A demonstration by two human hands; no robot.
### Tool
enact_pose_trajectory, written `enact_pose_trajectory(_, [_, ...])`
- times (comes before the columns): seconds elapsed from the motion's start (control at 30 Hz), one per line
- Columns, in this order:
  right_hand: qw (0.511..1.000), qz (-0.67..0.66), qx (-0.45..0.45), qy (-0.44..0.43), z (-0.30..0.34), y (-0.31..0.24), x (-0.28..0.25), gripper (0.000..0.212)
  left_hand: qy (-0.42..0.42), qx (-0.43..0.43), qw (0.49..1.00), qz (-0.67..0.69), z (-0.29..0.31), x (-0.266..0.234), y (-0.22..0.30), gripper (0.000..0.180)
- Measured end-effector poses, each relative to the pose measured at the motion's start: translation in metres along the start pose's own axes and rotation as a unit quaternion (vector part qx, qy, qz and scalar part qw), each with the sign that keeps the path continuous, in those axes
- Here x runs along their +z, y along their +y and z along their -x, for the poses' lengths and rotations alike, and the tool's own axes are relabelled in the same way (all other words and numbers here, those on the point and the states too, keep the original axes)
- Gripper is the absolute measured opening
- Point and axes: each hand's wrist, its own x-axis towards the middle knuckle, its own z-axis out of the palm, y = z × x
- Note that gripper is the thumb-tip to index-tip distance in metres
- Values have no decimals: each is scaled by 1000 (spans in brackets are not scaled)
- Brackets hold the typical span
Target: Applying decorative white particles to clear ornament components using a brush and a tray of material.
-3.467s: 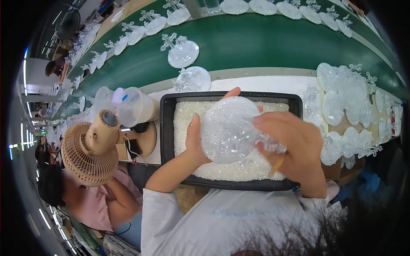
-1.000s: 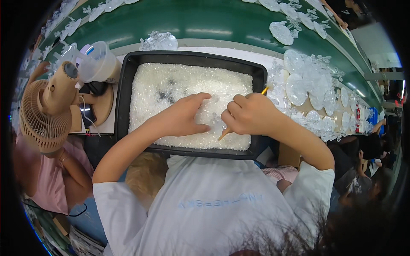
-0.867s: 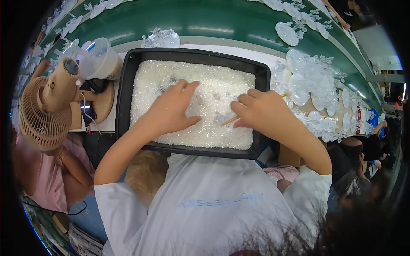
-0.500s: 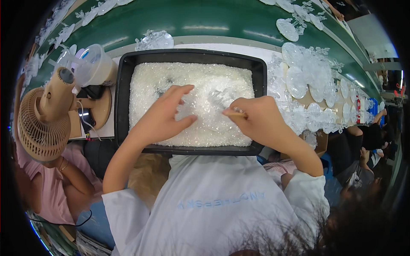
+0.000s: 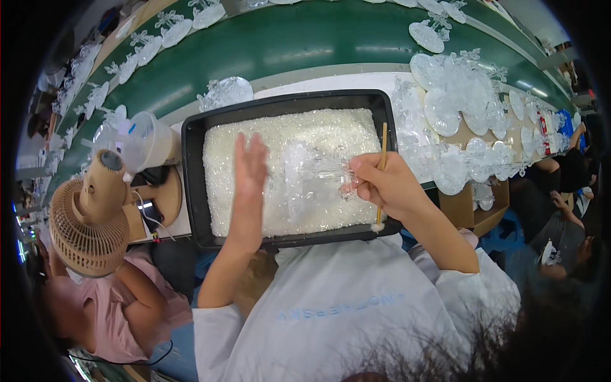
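A green belt (image 5: pixel 286 63) runs along the far edge of the white counter (image 5: pixel 344 81), whose near edge carries a black tray (image 5: pixel 194 184) filled with white grains (image 5: pixel 223 191). Over the tray's left side is the left hand (image 5: pixel 251 165), blurred, fingers stretched out; near its right edge the right hand (image 5: pixel 387 184) pinches a clear ornament (image 5: pixel 298 188) by the stem, its round end leftward over the grains. That hand also grips a thin brush (image 5: pixel 384 143), tip by the tray's near right corner.

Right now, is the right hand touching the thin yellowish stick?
Touching. The head view shows the thin yellowish stick held in the right hand, partly covered by its fingers, ends sticking out above and below the grip.
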Motion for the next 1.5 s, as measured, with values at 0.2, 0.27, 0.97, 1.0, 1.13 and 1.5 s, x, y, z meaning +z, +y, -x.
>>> enact_pose_trajectory(0.2, [993,-86,76,0,-6,7,8,24,45,126,990,-32,5,10,9,89])
enact_pose_trajectory(0.27, [989,-112,96,16,-7,8,10,24,83,164,970,158,-1,12,8,90])
enact_pose_trajectory(0.97, [819,468,-323,79,-86,-186,22,37,20,183,926,-330,-10,-36,47,29])
enact_pose_trajectory(1.0, [784,527,-318,72,-105,-196,23,35,-5,196,885,-422,-15,-36,49,22])
enact_pose_trajectory(1.13, [572,741,-339,92,-186,-187,27,24,-78,86,823,-557,-32,-37,47,20])
enact_pose_trajectory(1.5, [448,809,-333,-185,-231,-123,144,51,-138,211,767,-590,-55,-20,10,57])
